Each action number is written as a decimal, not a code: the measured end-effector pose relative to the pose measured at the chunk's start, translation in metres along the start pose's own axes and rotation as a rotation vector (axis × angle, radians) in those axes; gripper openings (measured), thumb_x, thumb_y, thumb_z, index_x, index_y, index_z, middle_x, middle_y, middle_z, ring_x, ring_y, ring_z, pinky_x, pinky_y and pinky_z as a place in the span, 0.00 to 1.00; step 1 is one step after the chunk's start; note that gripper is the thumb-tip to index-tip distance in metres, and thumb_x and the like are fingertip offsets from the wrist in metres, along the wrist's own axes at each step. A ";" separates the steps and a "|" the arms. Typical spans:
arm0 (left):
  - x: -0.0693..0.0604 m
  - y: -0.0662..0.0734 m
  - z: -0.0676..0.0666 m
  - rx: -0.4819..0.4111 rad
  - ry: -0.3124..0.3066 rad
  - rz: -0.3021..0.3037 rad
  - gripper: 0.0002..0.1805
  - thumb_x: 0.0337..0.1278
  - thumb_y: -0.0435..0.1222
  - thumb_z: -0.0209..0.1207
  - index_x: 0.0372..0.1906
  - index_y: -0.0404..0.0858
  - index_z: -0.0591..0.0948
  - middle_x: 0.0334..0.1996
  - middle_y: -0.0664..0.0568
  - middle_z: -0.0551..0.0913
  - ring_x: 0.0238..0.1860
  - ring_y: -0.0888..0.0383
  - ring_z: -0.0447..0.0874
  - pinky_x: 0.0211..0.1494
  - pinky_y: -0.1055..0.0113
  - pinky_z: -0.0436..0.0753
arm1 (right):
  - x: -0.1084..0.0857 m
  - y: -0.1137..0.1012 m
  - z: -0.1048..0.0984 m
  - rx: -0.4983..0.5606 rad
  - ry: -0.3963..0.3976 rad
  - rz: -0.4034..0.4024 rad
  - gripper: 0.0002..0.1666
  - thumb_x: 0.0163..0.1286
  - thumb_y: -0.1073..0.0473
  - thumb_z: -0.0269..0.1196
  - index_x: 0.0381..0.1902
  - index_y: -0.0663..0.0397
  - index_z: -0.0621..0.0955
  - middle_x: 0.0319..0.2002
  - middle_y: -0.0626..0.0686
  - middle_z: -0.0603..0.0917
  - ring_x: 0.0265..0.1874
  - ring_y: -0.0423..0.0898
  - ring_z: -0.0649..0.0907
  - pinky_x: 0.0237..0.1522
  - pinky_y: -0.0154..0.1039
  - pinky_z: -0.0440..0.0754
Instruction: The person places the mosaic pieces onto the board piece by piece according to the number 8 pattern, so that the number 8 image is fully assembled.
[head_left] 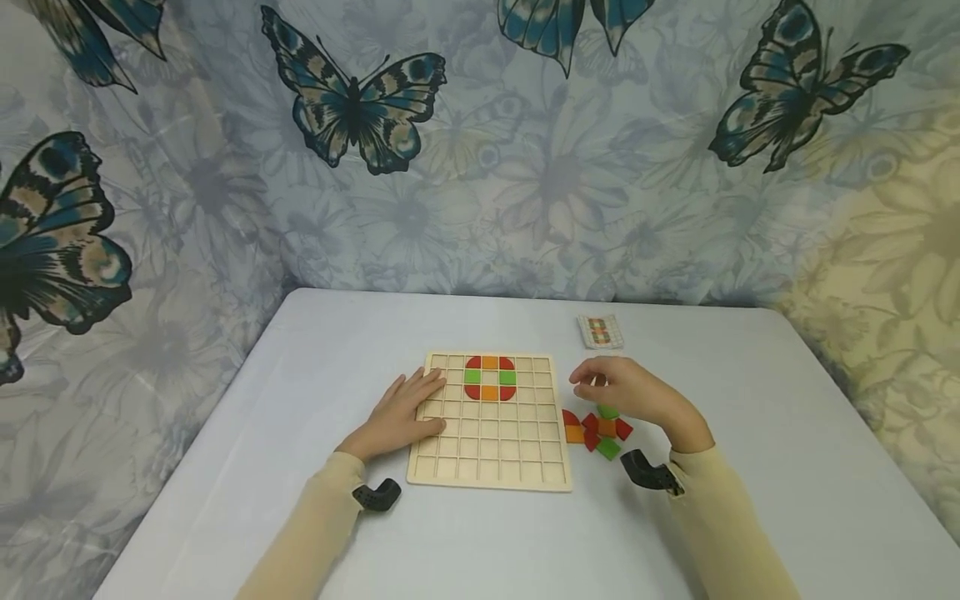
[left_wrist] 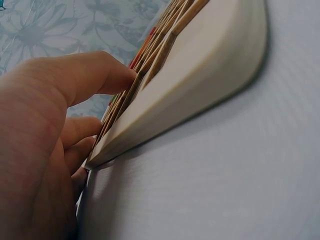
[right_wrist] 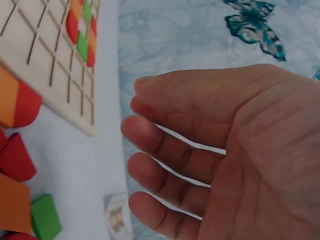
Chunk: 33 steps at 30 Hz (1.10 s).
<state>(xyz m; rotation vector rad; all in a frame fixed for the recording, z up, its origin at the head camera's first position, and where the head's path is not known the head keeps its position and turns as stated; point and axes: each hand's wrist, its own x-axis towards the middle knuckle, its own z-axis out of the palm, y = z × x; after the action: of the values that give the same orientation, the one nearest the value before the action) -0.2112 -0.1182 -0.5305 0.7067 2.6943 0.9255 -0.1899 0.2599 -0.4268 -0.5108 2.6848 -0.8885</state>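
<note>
A wooden grid board [head_left: 487,450] lies on the white table. Set in its upper cells is a ring of tiles: red rounded corners, orange tiles [head_left: 490,392] and green tiles [head_left: 472,377]. My left hand [head_left: 401,417] rests on the board's left edge, fingers spread and thumb on the grid. In the left wrist view the thumb [left_wrist: 100,75] touches the ridges. My right hand [head_left: 630,387] hovers right of the board with loosely bent fingers; the right wrist view shows nothing in it. Below it lie several loose red, orange and green tiles [head_left: 608,448].
A small stack of cards [head_left: 600,332] with a printed tile pattern lies toward the table's back, beyond my right hand. The loose tiles sit close against the board's right edge. Behind the white table [head_left: 360,321] hangs a butterfly-print backdrop [head_left: 480,225].
</note>
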 end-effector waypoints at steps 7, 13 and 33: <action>0.006 0.001 -0.003 -0.010 0.014 0.006 0.42 0.62 0.50 0.61 0.79 0.43 0.63 0.82 0.52 0.55 0.84 0.49 0.41 0.86 0.48 0.35 | 0.012 0.014 0.005 -0.052 -0.042 0.056 0.15 0.73 0.59 0.59 0.52 0.61 0.84 0.40 0.53 0.84 0.32 0.44 0.77 0.36 0.36 0.78; 0.005 0.000 -0.001 -0.006 -0.003 -0.002 0.42 0.62 0.50 0.61 0.79 0.42 0.62 0.82 0.50 0.55 0.84 0.48 0.41 0.86 0.46 0.35 | 0.011 0.019 0.006 -0.100 -0.072 0.085 0.17 0.71 0.62 0.58 0.54 0.65 0.83 0.48 0.61 0.85 0.40 0.49 0.81 0.46 0.46 0.85; 0.002 0.002 0.001 -0.005 0.007 -0.002 0.42 0.62 0.51 0.61 0.78 0.43 0.63 0.82 0.51 0.56 0.84 0.49 0.41 0.86 0.47 0.35 | 0.008 0.023 0.013 -0.190 -0.084 0.165 0.20 0.68 0.52 0.66 0.53 0.58 0.84 0.50 0.59 0.84 0.47 0.53 0.81 0.54 0.55 0.85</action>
<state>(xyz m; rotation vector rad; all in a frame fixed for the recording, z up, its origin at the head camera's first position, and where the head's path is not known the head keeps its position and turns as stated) -0.2121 -0.1153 -0.5302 0.7007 2.6972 0.9348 -0.1978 0.2674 -0.4525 -0.3498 2.7008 -0.5590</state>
